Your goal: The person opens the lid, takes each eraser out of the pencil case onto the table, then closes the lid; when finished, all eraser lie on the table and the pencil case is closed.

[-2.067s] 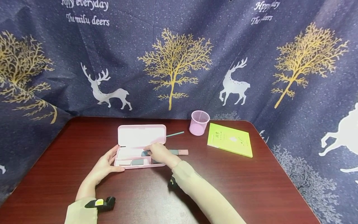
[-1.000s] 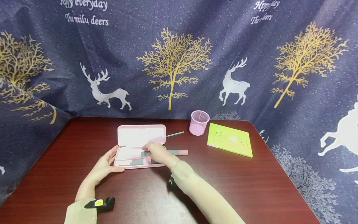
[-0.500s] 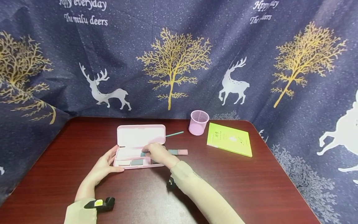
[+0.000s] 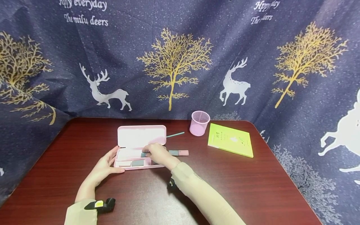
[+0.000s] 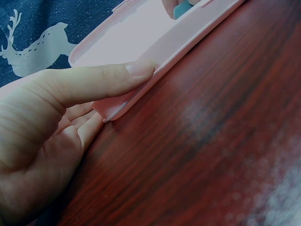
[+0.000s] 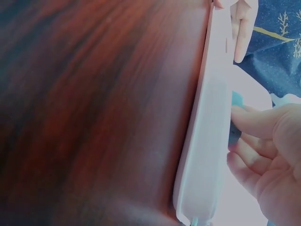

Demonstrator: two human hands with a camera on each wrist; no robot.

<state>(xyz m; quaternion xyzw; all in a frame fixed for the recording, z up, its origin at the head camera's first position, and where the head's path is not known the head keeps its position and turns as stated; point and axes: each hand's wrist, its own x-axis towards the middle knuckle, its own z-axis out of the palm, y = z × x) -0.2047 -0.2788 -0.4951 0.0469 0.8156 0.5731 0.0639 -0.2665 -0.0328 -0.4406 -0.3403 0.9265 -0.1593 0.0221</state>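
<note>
A pink pencil case (image 4: pixel 142 136) lies with its lid raised at the back. My left hand (image 4: pixel 104 167) holds its left end, thumb (image 5: pixel 113 82) along the front wall and fingers around the corner. Inside the case's rear compartment, my right hand (image 4: pixel 159 153) pinches a small teal and dark grey object (image 6: pixel 235 134); most of it is hidden by the fingers, and I cannot tell its kind. The front compartment holds a whitish block (image 4: pixel 125 163) and a grey block (image 4: pixel 137 163). My right hand and wrist cover the case's right end.
Right of the case, a grey-green block (image 4: pixel 173 152) and a pink block (image 4: pixel 183 152) lie end to end on the table (image 4: pixel 225 184). A thin green stick (image 4: pixel 175 134) lies behind. Farther right are a pink mesh pen holder (image 4: pixel 199 123) and a yellow-green book (image 4: pixel 230 140).
My right hand's fingers have shifted slightly left inside the case since the oldest frame, still at the teal object. My left hand keeps its hold on the case.
</note>
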